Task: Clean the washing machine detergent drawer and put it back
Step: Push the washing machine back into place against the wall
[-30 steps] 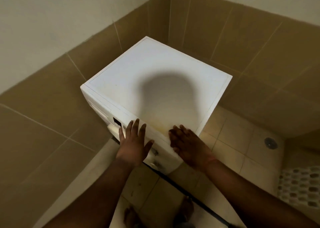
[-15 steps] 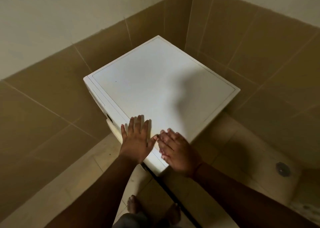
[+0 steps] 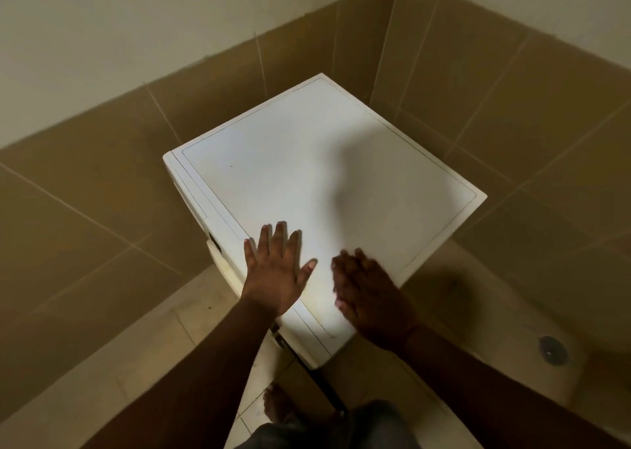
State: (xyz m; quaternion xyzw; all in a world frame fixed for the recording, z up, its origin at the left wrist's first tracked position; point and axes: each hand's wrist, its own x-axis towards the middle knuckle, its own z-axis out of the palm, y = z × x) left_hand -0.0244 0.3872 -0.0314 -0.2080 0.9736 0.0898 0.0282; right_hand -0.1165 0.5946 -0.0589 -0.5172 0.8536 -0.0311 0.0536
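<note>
A white washing machine [image 3: 307, 161] stands in a tiled corner, seen from above. Its flat top fills the middle of the view, and only a sliver of its front panel [image 3: 191, 206] shows along the left edge. The detergent drawer cannot be made out from this angle. My left hand [image 3: 276, 271] lies flat on the near part of the top with fingers spread, holding nothing. My right hand [image 3: 368, 295] hovers or rests on the top beside it, blurred, fingers apart and empty.
Brown tiled walls close in on the machine's far sides. The pale tile floor has a round drain [image 3: 552, 350] at the right. A dark hose or cable [image 3: 321, 380] runs along the floor from the machine's near corner. My bare feet [image 3: 278, 404] stand just below it.
The view has shifted so the machine top sits more centred. Both hands have moved from the front edge further onto the top, the left one spreading flat.
</note>
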